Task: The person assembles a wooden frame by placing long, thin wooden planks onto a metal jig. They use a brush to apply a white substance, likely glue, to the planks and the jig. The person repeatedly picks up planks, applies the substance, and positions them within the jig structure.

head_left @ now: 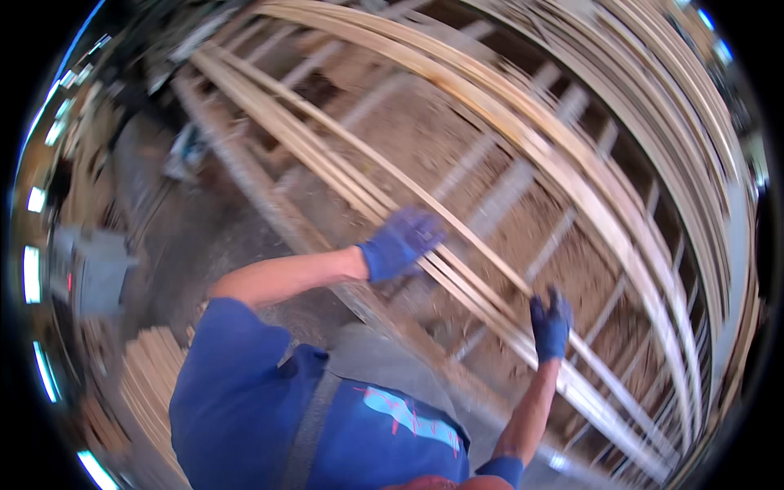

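My left hand [404, 241], in a blue work glove, reaches over a group of long, narrow wooden strips [465, 294]. Its fingertips come up to a single thin strip [482, 247] lying a little apart on the far side. Motion smears those fingers, so their grip cannot be made out. Farther right, my right hand [552, 327], gloved in darker blue, rests over that same thin strip, thumb and fingers spread. Part of the strip is hidden beneath it. The strips run slantwise from far left to near right across a slatted rack.
Longer pale boards [523, 135] curve past beyond the strips, and a stack of greyish boards [653, 106] lies at far right. A thick wooden rail [278, 208] edges the rack on my side. More planks [151, 371] and a grey box-shaped machine [94, 269] are at left.
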Demonstrator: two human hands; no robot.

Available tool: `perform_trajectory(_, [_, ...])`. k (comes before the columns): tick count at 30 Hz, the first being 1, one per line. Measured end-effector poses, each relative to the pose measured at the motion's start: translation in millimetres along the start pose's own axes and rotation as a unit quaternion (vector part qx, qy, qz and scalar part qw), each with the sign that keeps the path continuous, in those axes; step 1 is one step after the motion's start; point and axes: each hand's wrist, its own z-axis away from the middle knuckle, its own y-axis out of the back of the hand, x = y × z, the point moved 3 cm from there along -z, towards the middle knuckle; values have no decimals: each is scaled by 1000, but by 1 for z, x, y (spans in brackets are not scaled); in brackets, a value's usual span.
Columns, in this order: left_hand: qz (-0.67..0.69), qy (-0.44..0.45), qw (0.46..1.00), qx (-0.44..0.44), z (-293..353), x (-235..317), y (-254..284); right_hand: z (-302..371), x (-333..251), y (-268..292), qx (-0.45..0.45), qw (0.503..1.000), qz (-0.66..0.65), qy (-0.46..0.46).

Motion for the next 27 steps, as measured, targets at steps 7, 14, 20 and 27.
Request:
perform_trajectory(7, [-60, -4, 994, -89, 1, -50, 6, 31, 20, -24, -196, 980, 5, -31])
perform_trajectory(14, [-10, -52, 992, -116, -31, -61, -4, 26, -11, 8, -286, 957, 31, -45])
perform_trajectory(20, [-3, -13, 995, -102, -34, -68, -36, 18, -1, -13, -275, 962, -3, -9])
perform_trajectory(27, [14, -20, 989, -144, -38, -15, -48, 58, 65, -9, -369, 922, -46, -107])
